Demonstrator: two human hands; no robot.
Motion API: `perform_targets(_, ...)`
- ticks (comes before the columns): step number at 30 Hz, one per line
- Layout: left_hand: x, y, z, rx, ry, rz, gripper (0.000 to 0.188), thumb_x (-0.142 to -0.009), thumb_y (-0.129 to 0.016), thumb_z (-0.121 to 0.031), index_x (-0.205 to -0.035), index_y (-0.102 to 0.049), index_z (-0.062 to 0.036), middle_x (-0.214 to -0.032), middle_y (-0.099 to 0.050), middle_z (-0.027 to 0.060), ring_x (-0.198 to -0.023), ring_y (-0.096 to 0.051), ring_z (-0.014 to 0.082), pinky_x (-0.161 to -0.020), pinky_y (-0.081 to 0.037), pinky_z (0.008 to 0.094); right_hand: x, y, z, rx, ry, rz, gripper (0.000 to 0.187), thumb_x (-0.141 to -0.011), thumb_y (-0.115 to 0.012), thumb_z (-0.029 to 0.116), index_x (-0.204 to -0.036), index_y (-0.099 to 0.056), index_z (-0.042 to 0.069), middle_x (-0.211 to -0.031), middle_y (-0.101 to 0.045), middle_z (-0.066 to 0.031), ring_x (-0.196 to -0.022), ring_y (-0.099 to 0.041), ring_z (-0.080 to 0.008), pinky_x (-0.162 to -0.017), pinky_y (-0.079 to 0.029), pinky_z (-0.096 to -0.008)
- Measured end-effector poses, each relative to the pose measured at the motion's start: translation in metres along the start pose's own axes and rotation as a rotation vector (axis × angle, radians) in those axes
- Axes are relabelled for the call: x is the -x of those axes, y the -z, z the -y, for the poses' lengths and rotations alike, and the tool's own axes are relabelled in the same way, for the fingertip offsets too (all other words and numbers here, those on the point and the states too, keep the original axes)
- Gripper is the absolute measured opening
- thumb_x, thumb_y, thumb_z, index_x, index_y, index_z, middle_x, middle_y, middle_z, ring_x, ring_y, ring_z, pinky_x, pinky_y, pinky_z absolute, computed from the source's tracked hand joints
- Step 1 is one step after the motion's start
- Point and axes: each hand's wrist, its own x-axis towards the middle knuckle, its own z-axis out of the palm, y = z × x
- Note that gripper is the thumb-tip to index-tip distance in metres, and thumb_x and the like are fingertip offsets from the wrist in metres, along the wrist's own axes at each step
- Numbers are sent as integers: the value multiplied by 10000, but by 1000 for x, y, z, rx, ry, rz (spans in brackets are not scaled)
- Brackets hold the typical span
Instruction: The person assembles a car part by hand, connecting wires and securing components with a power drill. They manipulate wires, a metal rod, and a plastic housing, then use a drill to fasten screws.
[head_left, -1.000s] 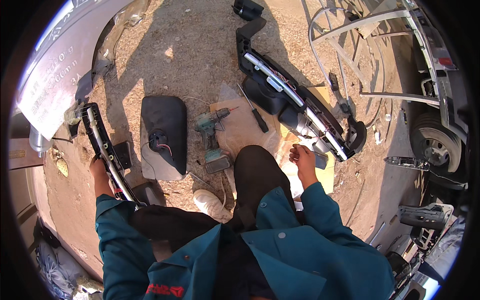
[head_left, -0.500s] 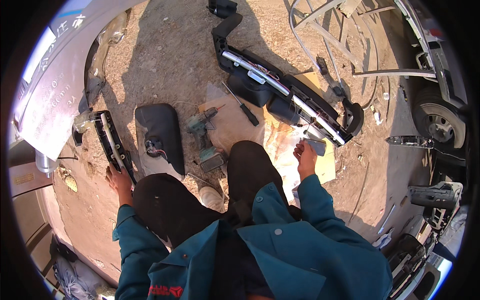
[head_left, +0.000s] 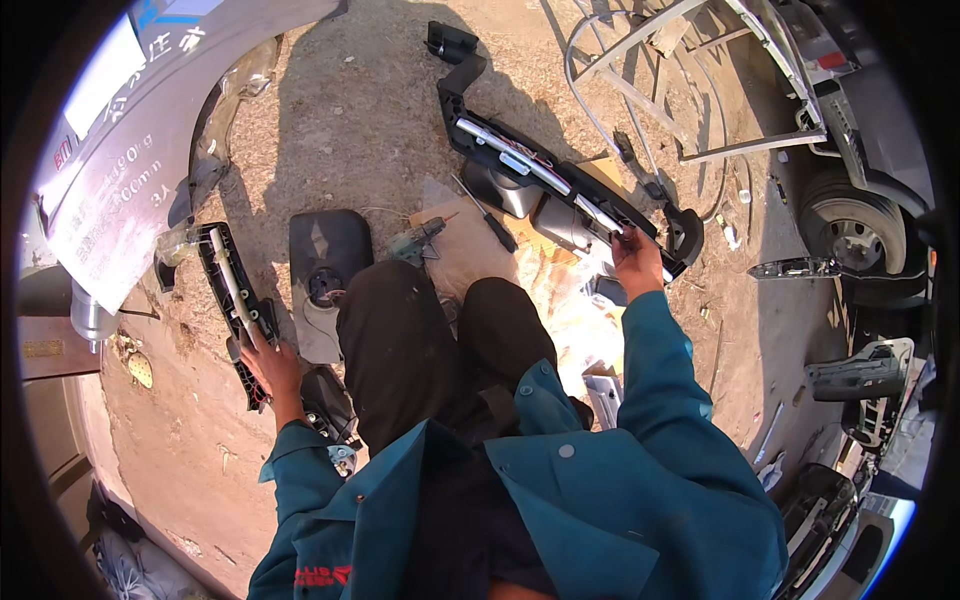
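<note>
Black plastic arm with silver metal tube (head_left: 550, 181), upper centre of frame, slants down rightward; right hand (head_left: 640, 264) nearer, fingers curled at lower-right end, grip unclear. Left hand (head_left: 272, 372), fingers extended on shorter black plastic bracket (head_left: 232, 280), frame left; cannot tell if gripping.

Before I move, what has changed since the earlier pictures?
The right hand has moved forward and right, onto the near end of the long black frame; whether its grip is closed, I can't tell. The left knee has swung inward, covering the lower part of the drill. The left hand stays at the short black bar; the screwdriver and big mirror lie as they were.
</note>
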Motion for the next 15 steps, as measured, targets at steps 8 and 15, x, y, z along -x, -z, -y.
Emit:
perform_targets(8, -3, -15, -51, -224, 26, 492, 716, -892, -774, -358, -1530, -617, -75, -1761, -407, 237, -1703, -212, 414, -1286, 32, 827, 32, -15, -6, -156, 125, 3, 189, -1140, -573, 65, -1280, -610, -56, -1178, -704, -197, -1083, -717, -333, -971, -662, -422)
perform_targets(15, -3, -4, -36, -344, -23, 666, 825, -947, -727, -417, -1627, -513, -3, -1839, -281, 205, -1747, -15, 377, -1299, 104, 790, 23, -55, -18, 107, 146, -4, 411, -1066, -475, -99, -1441, -638, -56, -1249, -693, -240, -1059, -768, -355, -932, -712, -400)
